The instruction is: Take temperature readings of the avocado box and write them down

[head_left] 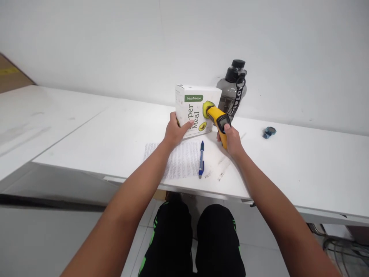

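Observation:
My left hand [176, 130] grips the lower left side of a white meal box [190, 113], its thumb across the front. The box stands upright and has a green label and avocado pictures. In my right hand [230, 139] is a yellow and black infrared thermometer [216, 114], held by its handle with the thumb near its small screen. The thermometer's nose points at the right part of the box front; whether it touches the box I cannot tell. Below the box lie a sheet of paper [184, 159] covered in handwriting and a blue pen [201, 159].
Behind the box, a large grey water bottle [230, 90] with a black lid stands near the wall. A blue digital watch [269, 132] lies to the right on the white table [311, 165]. Cables [343, 246] hang below the table at right.

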Demonstrator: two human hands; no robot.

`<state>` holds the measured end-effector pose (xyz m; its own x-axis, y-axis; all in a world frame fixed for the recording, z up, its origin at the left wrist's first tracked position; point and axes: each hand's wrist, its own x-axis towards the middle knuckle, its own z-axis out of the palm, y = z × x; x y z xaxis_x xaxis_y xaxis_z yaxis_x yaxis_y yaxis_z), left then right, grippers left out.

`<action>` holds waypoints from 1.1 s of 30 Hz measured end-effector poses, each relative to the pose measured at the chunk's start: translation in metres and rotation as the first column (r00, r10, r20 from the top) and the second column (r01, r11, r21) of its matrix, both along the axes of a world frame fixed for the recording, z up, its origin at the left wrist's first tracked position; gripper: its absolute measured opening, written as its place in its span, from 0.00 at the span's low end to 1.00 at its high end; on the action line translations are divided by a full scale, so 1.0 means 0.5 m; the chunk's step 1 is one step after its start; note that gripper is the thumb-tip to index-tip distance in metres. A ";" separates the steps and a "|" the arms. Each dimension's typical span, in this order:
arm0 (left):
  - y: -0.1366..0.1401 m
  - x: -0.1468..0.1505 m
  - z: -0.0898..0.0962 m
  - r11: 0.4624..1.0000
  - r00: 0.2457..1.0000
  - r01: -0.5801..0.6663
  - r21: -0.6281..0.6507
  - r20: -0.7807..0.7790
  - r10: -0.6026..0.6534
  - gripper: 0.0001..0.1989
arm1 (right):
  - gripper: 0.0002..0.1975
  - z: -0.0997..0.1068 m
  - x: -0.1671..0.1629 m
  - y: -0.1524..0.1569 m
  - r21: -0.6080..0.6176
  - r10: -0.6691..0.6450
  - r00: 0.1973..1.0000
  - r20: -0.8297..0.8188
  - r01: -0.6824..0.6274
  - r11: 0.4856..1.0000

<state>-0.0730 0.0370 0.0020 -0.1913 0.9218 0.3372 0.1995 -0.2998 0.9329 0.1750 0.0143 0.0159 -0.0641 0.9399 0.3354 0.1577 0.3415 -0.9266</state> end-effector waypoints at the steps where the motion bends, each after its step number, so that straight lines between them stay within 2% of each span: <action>1: -0.003 0.001 0.003 1.000 1.000 0.001 -0.003 -0.004 -0.001 0.31 | 0.39 0.002 -0.001 -0.002 -0.015 0.013 1.000 -0.027 -0.013 1.000; 11: -0.009 0.003 0.009 0.999 0.999 0.034 0.008 -0.015 -0.034 0.33 | 0.39 0.003 0.003 -0.011 -0.035 0.030 0.995 -0.090 -0.033 0.999; 15: -0.007 -0.001 0.006 0.995 0.995 0.097 0.008 0.002 -0.098 0.33 | 0.42 0.002 0.006 -0.013 -0.021 -0.005 0.999 -0.041 0.004 1.000; 20: -0.006 -0.003 0.007 0.995 0.995 0.101 0.017 -0.012 -0.101 0.33 | 0.44 -0.002 0.010 -0.011 -0.021 -0.046 0.999 -0.004 0.046 0.999; 24: -0.010 -0.004 0.013 0.994 0.994 0.110 0.024 -0.026 -0.109 0.33 | 0.46 -0.004 0.009 -0.007 -0.056 -0.069 0.997 -0.035 0.067 0.996; 33: -0.016 -0.003 0.016 0.994 0.994 0.103 0.030 -0.037 -0.102 0.32 | 0.44 0.009 0.001 -0.020 -0.105 -0.168 0.986 -0.008 0.166 0.981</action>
